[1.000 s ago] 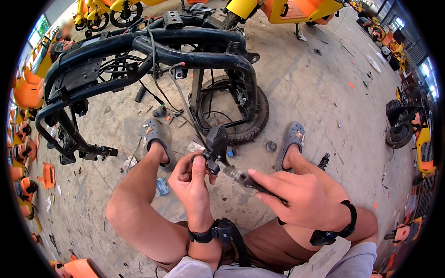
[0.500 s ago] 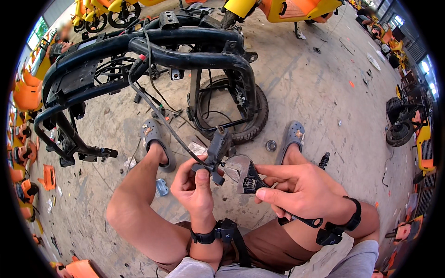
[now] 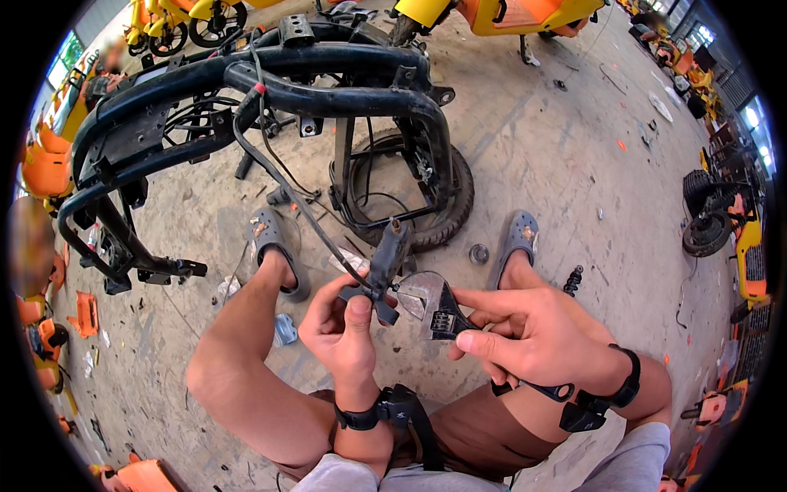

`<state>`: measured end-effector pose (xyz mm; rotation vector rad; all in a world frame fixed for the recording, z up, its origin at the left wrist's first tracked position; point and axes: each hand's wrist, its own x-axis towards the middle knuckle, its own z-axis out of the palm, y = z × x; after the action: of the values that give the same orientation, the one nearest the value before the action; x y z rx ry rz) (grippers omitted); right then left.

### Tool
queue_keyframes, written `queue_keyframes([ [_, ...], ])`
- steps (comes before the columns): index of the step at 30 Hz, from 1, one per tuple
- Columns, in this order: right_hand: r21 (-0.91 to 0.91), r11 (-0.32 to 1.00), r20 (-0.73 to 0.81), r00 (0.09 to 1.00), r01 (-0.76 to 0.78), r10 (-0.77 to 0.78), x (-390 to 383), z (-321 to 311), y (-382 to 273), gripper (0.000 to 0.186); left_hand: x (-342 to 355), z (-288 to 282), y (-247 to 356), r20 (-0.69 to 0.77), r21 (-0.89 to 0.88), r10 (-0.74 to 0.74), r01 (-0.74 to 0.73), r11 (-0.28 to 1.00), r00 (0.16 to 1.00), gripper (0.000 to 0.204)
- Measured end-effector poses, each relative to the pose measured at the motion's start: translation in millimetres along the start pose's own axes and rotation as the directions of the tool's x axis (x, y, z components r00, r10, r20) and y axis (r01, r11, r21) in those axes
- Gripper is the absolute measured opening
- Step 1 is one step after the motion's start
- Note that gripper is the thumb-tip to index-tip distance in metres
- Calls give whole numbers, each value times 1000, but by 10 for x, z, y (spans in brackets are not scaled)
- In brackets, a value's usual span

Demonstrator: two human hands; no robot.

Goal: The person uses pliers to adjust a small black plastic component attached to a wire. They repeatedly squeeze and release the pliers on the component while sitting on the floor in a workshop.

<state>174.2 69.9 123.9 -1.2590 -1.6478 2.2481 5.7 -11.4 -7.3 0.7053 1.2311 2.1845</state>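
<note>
My left hand [image 3: 338, 334] is closed around the lower end of a dark grey brake caliper [image 3: 388, 261], thumb on the near side. A black hose [image 3: 305, 205] runs from the caliper up to a black scooter frame [image 3: 344, 104]. In my right hand [image 3: 537, 332] is an adjustable wrench [image 3: 443, 321], gripped along its handle with the thumb on top. The wrench's jaw lies against or very close to a small fitting on the caliper's right side; whether it grips that fitting cannot be made out.
A tyre [image 3: 461, 184] lies on the floor by the frame. Near my right foot are a round metal part [image 3: 479, 253] and a black shock absorber [image 3: 573, 280]. A blue piece [image 3: 285, 330] lies by my left leg. Yellow scooters [image 3: 533, 16] stand beyond.
The wrench has turned slightly at the caliper, and the hose has shifted a little. Both hands keep their hold. A blurred person's head has come in at the left edge.
</note>
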Motion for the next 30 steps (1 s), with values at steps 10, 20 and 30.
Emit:
queue_keyframes([
  [10,-562,745,-57,881,360,-469,12,29,228,52,-7,17,-33,54,92,27,-32,995,998,39],
  [20,-839,258,126,632,478,-765,149,26,384,53,-50,148,-70,-112,5,-76,77,997,991,27],
  [30,-913,75,205,608,401,-767,149,-23,374,61,-15,153,39,-108,-153,-251,233,960,962,27],
])
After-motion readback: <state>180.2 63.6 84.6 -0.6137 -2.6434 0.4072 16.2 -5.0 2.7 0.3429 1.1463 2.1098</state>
